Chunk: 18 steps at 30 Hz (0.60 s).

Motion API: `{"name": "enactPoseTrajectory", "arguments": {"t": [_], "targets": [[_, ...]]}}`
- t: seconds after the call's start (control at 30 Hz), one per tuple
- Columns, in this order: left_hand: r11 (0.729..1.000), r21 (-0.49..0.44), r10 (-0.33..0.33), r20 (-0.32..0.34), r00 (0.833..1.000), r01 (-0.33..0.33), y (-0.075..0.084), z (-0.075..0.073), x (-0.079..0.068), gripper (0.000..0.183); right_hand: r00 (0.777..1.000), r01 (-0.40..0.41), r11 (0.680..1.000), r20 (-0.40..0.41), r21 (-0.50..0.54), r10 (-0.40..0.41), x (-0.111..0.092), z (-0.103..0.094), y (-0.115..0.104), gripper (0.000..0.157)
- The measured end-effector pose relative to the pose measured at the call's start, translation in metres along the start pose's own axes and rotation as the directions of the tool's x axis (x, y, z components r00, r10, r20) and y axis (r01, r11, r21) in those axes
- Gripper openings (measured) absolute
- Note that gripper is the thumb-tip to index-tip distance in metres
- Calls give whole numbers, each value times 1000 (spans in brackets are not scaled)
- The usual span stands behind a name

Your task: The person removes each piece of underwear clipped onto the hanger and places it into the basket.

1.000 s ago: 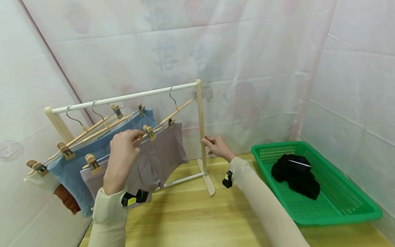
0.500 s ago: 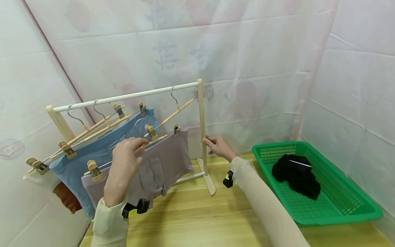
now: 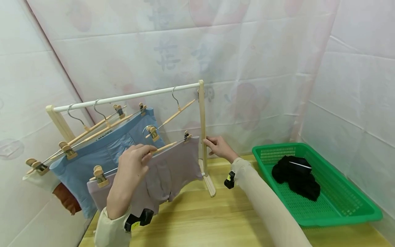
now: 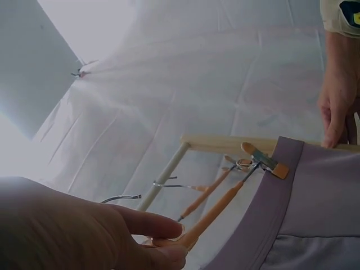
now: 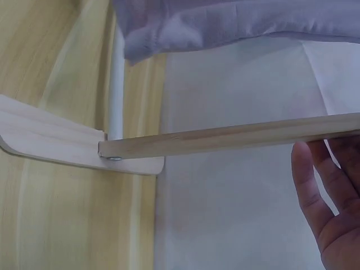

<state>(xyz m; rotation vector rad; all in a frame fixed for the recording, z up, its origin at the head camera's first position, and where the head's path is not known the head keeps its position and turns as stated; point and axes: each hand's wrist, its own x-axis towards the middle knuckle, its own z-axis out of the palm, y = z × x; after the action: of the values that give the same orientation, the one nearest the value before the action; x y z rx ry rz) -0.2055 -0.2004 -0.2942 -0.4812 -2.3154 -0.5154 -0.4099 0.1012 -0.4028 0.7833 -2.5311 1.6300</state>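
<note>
The person's left hand [image 3: 132,168] pinches the wooden hanger [image 3: 165,148] near its middle, seemingly for balance, the mauve shorts [image 3: 182,164] clipped to it just below that grip, while to its right the right hand [image 3: 219,146] grips the rack's upright [image 3: 202,116], probably to steady it

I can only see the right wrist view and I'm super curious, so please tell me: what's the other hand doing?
Observer: The left hand pinches the wooden hanger that the purple garment is clipped to.
Operator: Cool! Is anything else hanging up?
Observer: Yes, in the head view a blue garment hangs behind the purple one.
Operator: And what's way over on the right side?
Observer: A green basket with black cloth lying in it.
</note>
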Motion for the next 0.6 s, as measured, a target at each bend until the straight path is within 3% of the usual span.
{"name": "enactPoseTrajectory", "arguments": {"t": [0.2, 0.3, 0.43, 0.6], "targets": [[997, -51, 54, 8, 998, -54, 6, 2, -3, 30, 998, -17, 998, 67, -58, 21, -4, -10, -11, 47], [996, -67, 67, 22, 997, -66, 8, 5, -4, 32, 998, -26, 993, 49, -118, 32, -8, -21, -19, 47], [993, -80, 85, 31, 996, -83, 11, 11, -3, 33, 999, 20, 988, 27, -151, -16, -16, -38, -34, 42], [988, -101, 123, 27, 992, -120, 14, 21, -3, 31, 990, 120, 984, 92, -128, -109, -34, -56, -63, 38]]}}
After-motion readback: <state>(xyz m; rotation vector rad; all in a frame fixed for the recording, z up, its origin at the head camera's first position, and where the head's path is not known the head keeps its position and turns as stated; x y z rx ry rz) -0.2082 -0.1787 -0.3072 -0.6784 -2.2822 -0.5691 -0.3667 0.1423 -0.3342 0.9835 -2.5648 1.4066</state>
